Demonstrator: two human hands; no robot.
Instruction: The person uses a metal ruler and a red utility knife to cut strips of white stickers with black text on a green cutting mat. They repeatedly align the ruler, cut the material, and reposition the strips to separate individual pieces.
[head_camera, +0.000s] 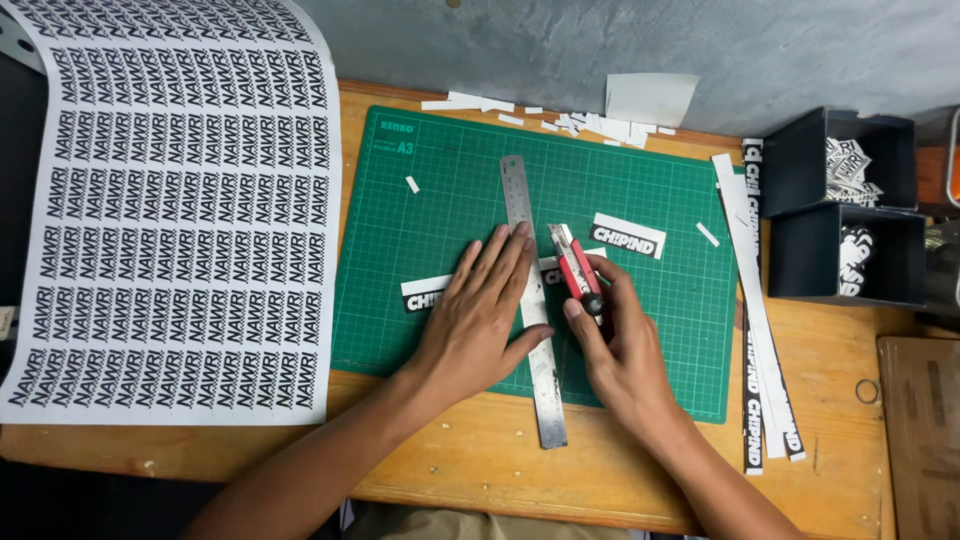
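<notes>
Right hand (625, 345) wrapped round a red utility knife (577, 275), blade end pointing far, tip just beside the right edge of a steel ruler (530, 300). Left hand (480, 315) flat, fingers spread, pressing the ruler down onto a black-and-white sticker strip (425, 294) that runs L–R under it. Ruler lies near-to-far w/ a slight tilt, near end off the green cutting mat (640, 200) onto the wooden table (470, 460). One cut sticker (628, 235) sits just right of the knife, on the mat. Paper offcuts (585, 122) along the mat's far edge. Long trimmed strips (760, 320) on the mat's right edge. Far right: black bins (800, 200) w/ stickers inside. Left: big printed sticker sheet (180, 200), well apart from the hands.
</notes>
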